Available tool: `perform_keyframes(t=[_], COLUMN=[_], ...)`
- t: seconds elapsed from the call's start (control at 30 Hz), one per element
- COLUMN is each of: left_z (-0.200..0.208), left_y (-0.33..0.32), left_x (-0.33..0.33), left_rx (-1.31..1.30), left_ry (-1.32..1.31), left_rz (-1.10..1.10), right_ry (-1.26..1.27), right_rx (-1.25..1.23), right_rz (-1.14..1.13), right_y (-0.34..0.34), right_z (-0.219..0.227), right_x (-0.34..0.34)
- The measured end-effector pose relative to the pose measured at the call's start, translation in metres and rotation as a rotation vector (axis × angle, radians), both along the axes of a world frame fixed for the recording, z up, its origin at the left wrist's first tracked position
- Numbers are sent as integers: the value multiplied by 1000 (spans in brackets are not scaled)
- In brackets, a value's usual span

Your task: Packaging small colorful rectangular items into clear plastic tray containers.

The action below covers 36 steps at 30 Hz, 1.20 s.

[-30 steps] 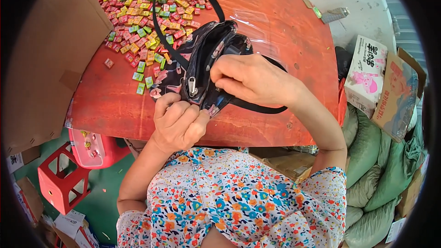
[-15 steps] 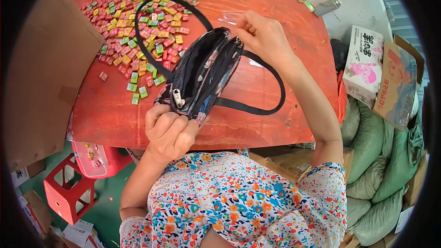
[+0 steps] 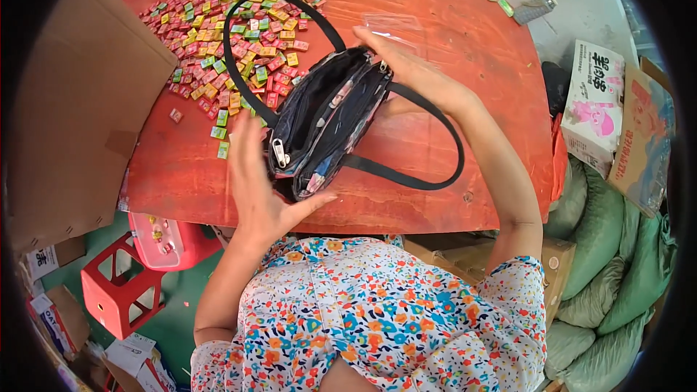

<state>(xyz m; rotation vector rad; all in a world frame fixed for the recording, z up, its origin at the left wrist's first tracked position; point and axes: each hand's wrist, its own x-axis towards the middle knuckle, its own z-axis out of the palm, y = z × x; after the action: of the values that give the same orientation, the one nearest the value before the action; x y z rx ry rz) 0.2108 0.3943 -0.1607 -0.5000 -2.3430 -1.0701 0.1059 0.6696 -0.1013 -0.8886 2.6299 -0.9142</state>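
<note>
A small dark handbag [image 3: 330,112] with a floral pattern stands mouth-up over the red table, its zips undone and its black inner compartments showing. Two black strap handles loop out, one to each side. My left hand [image 3: 258,185] is open at the bag's near-left end, fingers stretched along its side and thumb spread below it. At the far-right end, my right hand [image 3: 421,80] is also open, with fingers and thumb apart around the bag's corner. A silver zip pull [image 3: 279,152] hangs near my left hand. The bag hides part of the right fingers.
Many small red, yellow and green boxes [image 3: 254,51] are heaped on the table [image 3: 414,207] at far left. A clear plastic tray [image 3: 392,25] lies beyond my right hand. A large cardboard box [image 3: 80,116] stands left; cartons [image 3: 592,109] and green sacks [image 3: 599,225] fill the right.
My left hand has let go of the bag's near end and spread its fingers. My right hand has released its pinch at the far end and opened around it.
</note>
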Motion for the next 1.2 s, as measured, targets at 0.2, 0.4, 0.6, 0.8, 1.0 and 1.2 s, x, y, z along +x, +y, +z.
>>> perform_keyframes(t=[0.2,0.4,0.6,0.8,1.0,1.2], left_z=[-29,-9,10,37,-15,-54], left_y=[0,-16,4,47,18,-4], left_x=[0,-6,-35,-58,-16,24], left_rx=[210,478,654,82,-508,-553], left_ry=[-248,-306,-316,18,95,-185], left_rz=[-154,-99,-368,-331,-483,-378], right_ry=[208,371,310,274,88,102], right_rx=[-22,-151,-374,-500,-1087,-1370], right_rz=[47,-26,-211,-601,-1116,-1305], right_y=[4,-1,21,68,150,217], right_z=[-11,-1,6,23,33,27], right_x=[-5,26,57,70,14,-102])
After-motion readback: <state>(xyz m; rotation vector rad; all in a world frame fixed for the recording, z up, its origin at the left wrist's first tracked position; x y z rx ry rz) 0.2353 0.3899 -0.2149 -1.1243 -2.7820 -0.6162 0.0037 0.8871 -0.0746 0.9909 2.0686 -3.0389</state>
